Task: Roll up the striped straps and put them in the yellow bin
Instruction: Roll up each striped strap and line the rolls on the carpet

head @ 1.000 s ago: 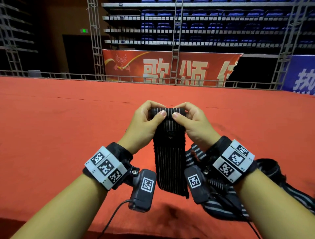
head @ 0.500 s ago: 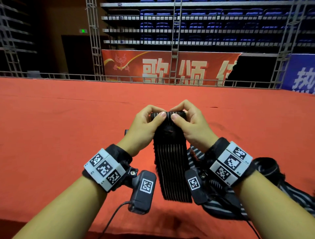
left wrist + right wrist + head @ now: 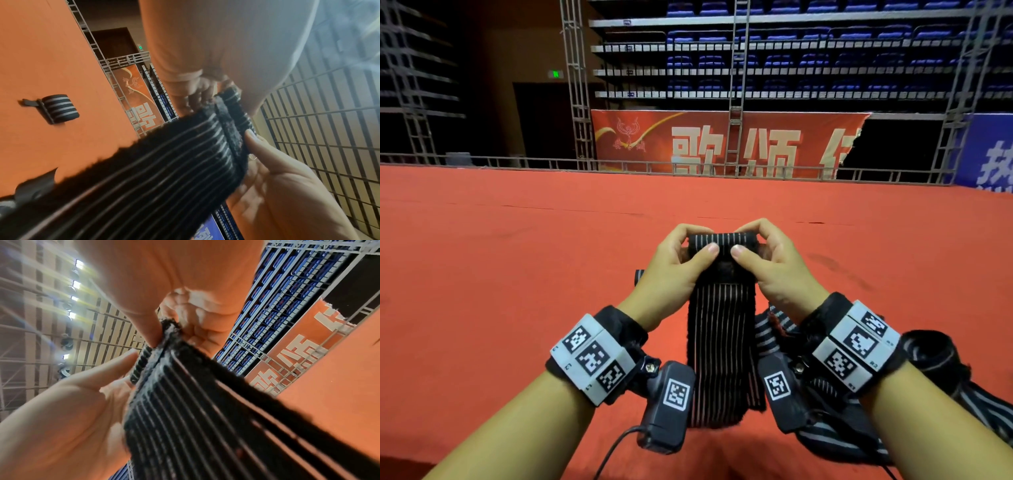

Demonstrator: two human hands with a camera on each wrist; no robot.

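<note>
A black strap with thin pale stripes [image 3: 719, 346] hangs in the air between my wrists, its top end turned into a small roll [image 3: 722, 240]. My left hand [image 3: 678, 263] pinches the roll's left side and my right hand [image 3: 767, 263] pinches its right side, thumbs in front. The wrist views show the same strap [image 3: 160, 170] [image 3: 197, 418] held by curled fingers. A rolled striped strap [image 3: 59, 109] lies on the red surface behind my left hand. More striped straps [image 3: 825, 442] lie heaped under my right forearm. No yellow bin is in view.
A wide red carpeted surface [image 3: 517, 274] stretches ahead to a metal railing [image 3: 688, 169]. Beyond it hang a red banner [image 3: 722, 144] and rows of blue seats. A black cable [image 3: 616, 452] trails from the left wrist camera.
The roll at the strap's top has grown a little as both hands turned it, and the hanging tail has become shorter. Both hands stay in the same place.
</note>
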